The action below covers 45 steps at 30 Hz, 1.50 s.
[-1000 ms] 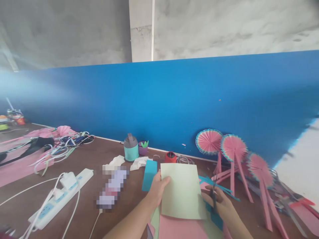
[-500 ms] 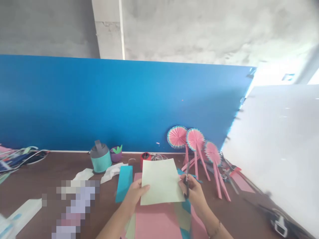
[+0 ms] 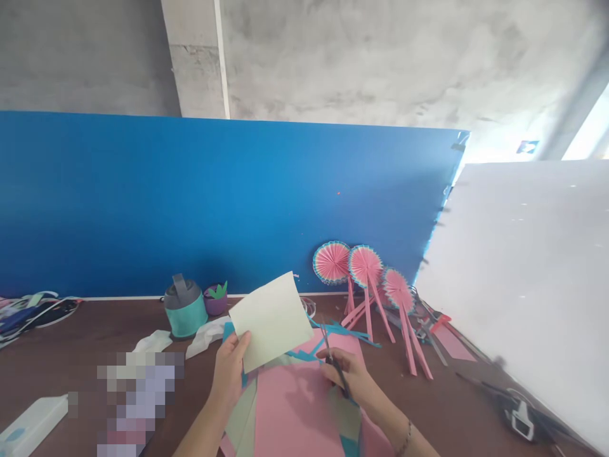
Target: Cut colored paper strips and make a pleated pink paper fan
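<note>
My left hand [image 3: 231, 362] pinches the lower left side of a pale green sheet of paper [image 3: 271, 320], which is tilted and raised over the table. Dark-handled scissors [image 3: 337, 369] are in my right hand [image 3: 349, 374], blades pointing up and away, apart from the sheet. Under both hands lie pink paper [image 3: 299, 412] and pale green and blue pieces. Thin blue paper strips [image 3: 304, 355] rest on top of the pile and beyond it.
Pink pleated paper fans [image 3: 365, 265] on long sticks lean by the blue partition [image 3: 214, 203]. A teal and grey container [image 3: 186, 314] and a small purple pot [image 3: 216, 301] stand at the back left. A black cable gadget [image 3: 521, 419] lies right.
My right hand has let go of the pale green sheet and moved down and slightly left with the scissors. My left hand has shifted left, tilting the sheet. The view has turned slightly right.
</note>
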Motion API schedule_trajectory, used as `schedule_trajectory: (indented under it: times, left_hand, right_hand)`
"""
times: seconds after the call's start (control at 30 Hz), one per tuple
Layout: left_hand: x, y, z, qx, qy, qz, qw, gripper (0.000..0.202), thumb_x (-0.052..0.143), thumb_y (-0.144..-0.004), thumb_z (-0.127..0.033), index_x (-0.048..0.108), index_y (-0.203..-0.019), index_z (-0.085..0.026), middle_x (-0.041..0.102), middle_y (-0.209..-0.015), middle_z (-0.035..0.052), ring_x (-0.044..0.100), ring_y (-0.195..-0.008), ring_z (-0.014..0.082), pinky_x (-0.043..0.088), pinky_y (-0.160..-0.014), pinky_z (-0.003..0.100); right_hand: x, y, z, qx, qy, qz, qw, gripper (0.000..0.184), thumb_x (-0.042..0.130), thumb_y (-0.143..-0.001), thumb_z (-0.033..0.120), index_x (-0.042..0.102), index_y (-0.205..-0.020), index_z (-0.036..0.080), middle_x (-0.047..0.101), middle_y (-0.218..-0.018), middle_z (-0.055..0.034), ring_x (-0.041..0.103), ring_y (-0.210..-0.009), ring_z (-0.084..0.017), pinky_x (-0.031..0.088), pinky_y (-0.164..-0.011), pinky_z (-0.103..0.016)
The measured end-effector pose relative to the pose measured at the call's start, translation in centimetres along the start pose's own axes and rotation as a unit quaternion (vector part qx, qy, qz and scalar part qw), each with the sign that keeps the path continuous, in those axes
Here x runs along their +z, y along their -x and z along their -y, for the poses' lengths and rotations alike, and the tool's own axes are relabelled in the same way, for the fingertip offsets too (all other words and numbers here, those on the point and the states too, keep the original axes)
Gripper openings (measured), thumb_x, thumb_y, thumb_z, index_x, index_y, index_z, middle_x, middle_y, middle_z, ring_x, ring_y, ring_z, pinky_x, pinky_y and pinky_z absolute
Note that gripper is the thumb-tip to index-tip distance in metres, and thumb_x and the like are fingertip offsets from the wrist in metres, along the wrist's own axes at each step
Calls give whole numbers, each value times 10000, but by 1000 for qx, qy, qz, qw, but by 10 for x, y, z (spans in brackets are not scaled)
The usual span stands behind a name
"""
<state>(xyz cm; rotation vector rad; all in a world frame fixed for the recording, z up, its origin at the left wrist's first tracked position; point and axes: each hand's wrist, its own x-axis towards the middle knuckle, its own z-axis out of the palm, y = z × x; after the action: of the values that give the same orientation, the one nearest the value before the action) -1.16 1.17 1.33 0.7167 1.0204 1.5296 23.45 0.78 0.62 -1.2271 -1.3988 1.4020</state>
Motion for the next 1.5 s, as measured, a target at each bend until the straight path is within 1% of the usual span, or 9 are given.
schedule_trajectory:
  times: [0.13, 0.3, 0.4, 0.6, 0.83, 0.97, 1.13, 1.37, 1.5]
  left_hand:
    - [-1, 0, 1, -2, 9, 11, 1000, 498, 698, -709, -369, 595, -1136, -135, 709, -1031, 98, 674, -888, 251, 526, -783, 364]
    - [-3, -2, 6, -19, 8, 20, 1000, 479, 703, -708, -371, 610, -1128, -159, 712, -1033, 86, 680, -869, 247, 523, -787, 356]
    - [-4, -1, 7, -20, -1, 34, 999, 480, 691, -717, -389, 612, -1135, -164, 717, -1015, 89, 679, -872, 257, 519, -789, 367]
    - [1, 4, 3, -19, -29, 30, 999, 486, 693, -705, -413, 625, -1115, -159, 725, -977, 97, 675, -869, 268, 520, -768, 366]
    - [-1, 3, 6, -17, -58, 27, 998, 516, 689, -693, -442, 622, -1117, -155, 734, -903, 93, 681, -798, 266, 522, -701, 359]
    - [-2, 2, 7, -14, -48, 31, 998, 498, 686, -705, -433, 620, -1120, -166, 724, -956, 93, 675, -830, 256, 518, -721, 352]
    - [0, 2, 7, -24, -31, 33, 999, 518, 700, -695, -424, 613, -1133, -161, 722, -969, 103, 677, -835, 257, 521, -736, 363]
    - [2, 5, 3, -25, -43, 29, 998, 450, 684, -718, -415, 631, -1093, -173, 695, -1075, 97, 668, -899, 246, 520, -732, 318]
    - [1, 4, 5, -22, -37, 29, 999, 455, 687, -716, -410, 627, -1103, -177, 691, -1086, 96, 661, -926, 248, 518, -760, 327]
  right_hand:
    - [2, -2, -11, -10, 33, 17, 999, 459, 714, -604, 516, 641, -876, 154, 411, -518, 72, 307, -420, -49, 230, -393, -191]
    - [2, -4, -17, -25, 41, 41, 998, 469, 691, -645, 521, 627, -900, 132, 416, -545, 58, 335, -480, -66, 230, -450, -206]
    - [3, -4, -17, -30, 50, 38, 998, 479, 701, -640, 511, 625, -904, 119, 422, -558, 51, 337, -498, -71, 234, -470, -214]
    - [5, -3, -15, -22, 48, 35, 998, 466, 702, -637, 505, 627, -887, 118, 395, -537, 60, 300, -483, -65, 212, -462, -219]
    - [7, -1, -9, -15, 63, 27, 998, 442, 695, -650, 482, 627, -881, 111, 369, -508, 71, 284, -464, -60, 201, -444, -214]
    - [6, -1, -11, -21, 66, 26, 997, 401, 692, -668, 453, 630, -876, 115, 367, -509, 72, 286, -460, -57, 189, -436, -211]
    - [4, -3, -16, -16, 67, 29, 997, 414, 684, -670, 475, 629, -881, 124, 374, -508, 71, 288, -446, -56, 193, -426, -209]
    - [2, -5, -22, -29, 68, 35, 997, 406, 682, -684, 467, 624, -911, 136, 387, -516, 67, 317, -468, -68, 220, -433, -205]
    - [2, -5, -21, -35, 67, 34, 997, 398, 685, -683, 458, 621, -895, 127, 363, -500, 77, 297, -459, -61, 208, -431, -203]
